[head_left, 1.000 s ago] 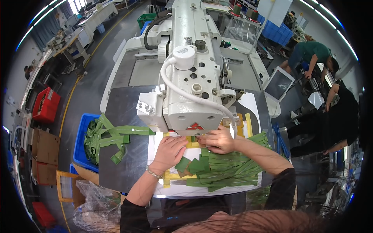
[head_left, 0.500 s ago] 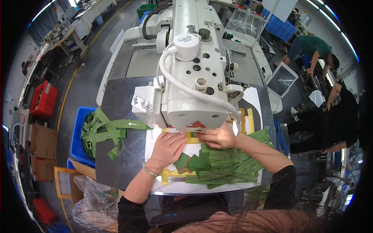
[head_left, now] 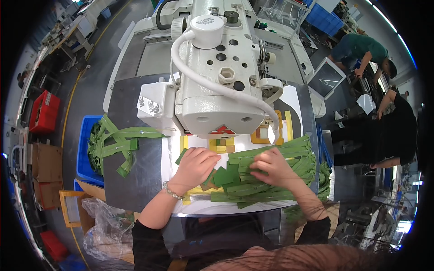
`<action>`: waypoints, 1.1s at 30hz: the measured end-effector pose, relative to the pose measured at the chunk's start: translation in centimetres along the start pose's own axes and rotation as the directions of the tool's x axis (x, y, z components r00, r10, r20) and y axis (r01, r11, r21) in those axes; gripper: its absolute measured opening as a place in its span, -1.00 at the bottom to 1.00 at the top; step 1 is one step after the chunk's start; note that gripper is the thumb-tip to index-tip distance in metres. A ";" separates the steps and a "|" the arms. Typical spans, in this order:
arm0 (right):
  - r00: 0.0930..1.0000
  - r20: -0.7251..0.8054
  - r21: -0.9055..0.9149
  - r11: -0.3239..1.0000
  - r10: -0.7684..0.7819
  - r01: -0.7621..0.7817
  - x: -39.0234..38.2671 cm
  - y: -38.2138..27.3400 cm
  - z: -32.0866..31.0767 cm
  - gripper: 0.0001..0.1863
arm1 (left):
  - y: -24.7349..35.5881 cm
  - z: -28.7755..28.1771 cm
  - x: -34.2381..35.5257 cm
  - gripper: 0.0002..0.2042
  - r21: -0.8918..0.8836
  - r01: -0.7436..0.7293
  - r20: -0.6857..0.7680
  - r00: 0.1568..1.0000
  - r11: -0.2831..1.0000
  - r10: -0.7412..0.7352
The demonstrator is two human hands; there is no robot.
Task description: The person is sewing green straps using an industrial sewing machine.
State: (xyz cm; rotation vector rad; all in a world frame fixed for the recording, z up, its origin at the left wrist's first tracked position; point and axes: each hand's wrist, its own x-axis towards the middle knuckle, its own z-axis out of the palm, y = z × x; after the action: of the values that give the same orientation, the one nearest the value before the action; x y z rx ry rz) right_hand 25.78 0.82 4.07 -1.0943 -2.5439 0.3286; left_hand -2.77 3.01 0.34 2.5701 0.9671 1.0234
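Note:
My left hand [head_left: 195, 168] is closed, fingers curled together, over the white sheet in front of the sewing machine head [head_left: 224, 110]. A small green fabric piece [head_left: 181, 156] sticks out from under its knuckles, apparently gripped. To the right, my right hand [head_left: 272, 168] hovers with half-bent, parted fingers over a spread pile of green zippers [head_left: 271, 192]. Between my hands lie several small green patches [head_left: 226, 176]. Under the machine head, a yellow-edged template slot [head_left: 222, 145] shows green and tan bits.
A blue bin [head_left: 86, 156] of green zippers stands left of the dark table plate [head_left: 149, 185], with some draped onto it. A yellow frame [head_left: 285, 128] lies right of the machine head. A white-framed screen [head_left: 326, 77] and two people are at the right.
Both hands have drawn back from under the machine head. My right hand has moved to over the zippers, and a green piece now shows beside my left hand. The view has shifted slightly.

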 end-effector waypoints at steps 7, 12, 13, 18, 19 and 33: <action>0.963 0.157 0.102 0.967 0.218 -0.235 -5.4 -1.7 -0.9 -0.76 | 1.6 0.7 -0.3 -0.84 -0.095 0.002 0.070 0.998 0.995 0.005; 0.923 -0.135 -0.069 0.926 0.360 -0.372 -6.1 -1.8 -0.6 -0.73 | 2.5 1.2 0.0 -0.76 -0.195 -0.005 0.130 0.991 0.981 0.031; 0.911 -0.109 -0.049 0.913 0.398 -0.404 -6.0 -1.8 -0.7 -0.71 | 2.6 1.3 0.2 -0.76 -0.193 -0.010 0.129 0.991 0.981 0.036; 0.893 -0.098 -0.039 0.895 0.440 -0.445 -5.9 -1.4 -0.7 -0.66 | 3.0 2.4 1.7 -0.77 -0.126 -0.002 0.202 0.979 0.992 0.027; 0.887 -0.096 -0.013 0.891 0.451 -0.454 -5.7 -1.3 -0.7 -0.67 | 3.0 2.9 2.0 -0.77 -0.118 -0.001 0.199 0.980 0.993 0.025; 0.932 -0.019 0.077 0.930 0.362 -0.360 -2.8 1.7 -1.0 -0.78 | 3.2 6.9 4.8 -0.78 -0.140 0.108 0.308 0.950 0.984 -0.060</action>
State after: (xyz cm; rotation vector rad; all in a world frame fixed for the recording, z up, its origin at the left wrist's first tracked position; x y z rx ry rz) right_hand 29.09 -0.02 3.72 -1.5261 -2.2717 0.4865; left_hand 6.11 3.99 -0.84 2.4383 0.8695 0.6291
